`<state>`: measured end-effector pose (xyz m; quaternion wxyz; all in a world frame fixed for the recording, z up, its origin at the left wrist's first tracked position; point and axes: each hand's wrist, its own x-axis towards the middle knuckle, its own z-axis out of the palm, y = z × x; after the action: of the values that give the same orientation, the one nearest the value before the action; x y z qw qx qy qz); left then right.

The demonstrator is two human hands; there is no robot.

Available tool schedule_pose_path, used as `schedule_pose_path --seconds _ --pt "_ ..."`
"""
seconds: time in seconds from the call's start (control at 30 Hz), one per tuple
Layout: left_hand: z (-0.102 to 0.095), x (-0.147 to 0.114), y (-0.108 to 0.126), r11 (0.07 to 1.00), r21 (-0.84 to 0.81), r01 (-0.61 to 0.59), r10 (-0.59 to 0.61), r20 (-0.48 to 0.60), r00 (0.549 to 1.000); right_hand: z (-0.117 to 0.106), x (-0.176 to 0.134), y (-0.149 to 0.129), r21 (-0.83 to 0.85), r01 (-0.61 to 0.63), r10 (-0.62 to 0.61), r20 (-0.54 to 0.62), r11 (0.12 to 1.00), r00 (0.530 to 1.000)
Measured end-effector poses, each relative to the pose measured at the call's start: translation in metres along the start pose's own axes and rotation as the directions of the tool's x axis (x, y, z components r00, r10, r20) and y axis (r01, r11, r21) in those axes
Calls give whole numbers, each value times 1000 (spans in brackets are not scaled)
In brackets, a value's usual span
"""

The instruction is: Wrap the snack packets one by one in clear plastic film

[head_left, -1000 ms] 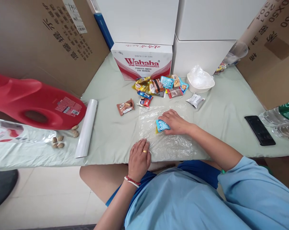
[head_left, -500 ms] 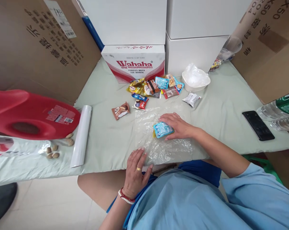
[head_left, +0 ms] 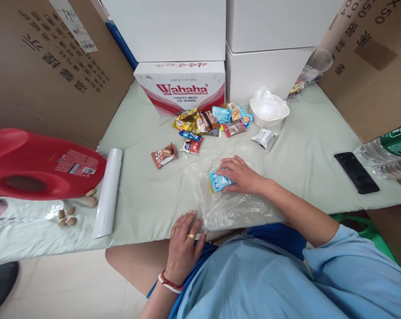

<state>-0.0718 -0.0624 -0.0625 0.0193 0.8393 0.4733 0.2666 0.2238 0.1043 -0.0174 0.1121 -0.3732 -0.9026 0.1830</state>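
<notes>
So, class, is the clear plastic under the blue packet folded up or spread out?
Spread out. The clear plastic lies wrinkled but wide over the green cloth, extending well beyond the blue packet.

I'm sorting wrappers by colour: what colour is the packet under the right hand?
The packet is light blue, with yellow at one edge; best seen in the head view.

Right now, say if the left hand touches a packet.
No, the right hand touches a blue packet; the left hand is at the table edge.

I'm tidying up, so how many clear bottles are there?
2: the green-labelled bottle at the picture's right edge, the other bottle just nearer you. Others may be hidden.
</notes>
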Motion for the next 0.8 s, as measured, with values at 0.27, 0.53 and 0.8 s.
schedule_pose_path --seconds 0.27,0.53,0.8 --pt "0 8 13 1000 12 -5 7 -134 991 6 0 0 78 -79 77 20 994 997" --pt "19 44 20 985 159 64 -30 -209 977 -16 -31 -20 150 -53 83 -203 987 976" --pt "8 62 1 999 22 -40 44 -206 978 27 -109 -59 43 -136 142 -316 990 938"
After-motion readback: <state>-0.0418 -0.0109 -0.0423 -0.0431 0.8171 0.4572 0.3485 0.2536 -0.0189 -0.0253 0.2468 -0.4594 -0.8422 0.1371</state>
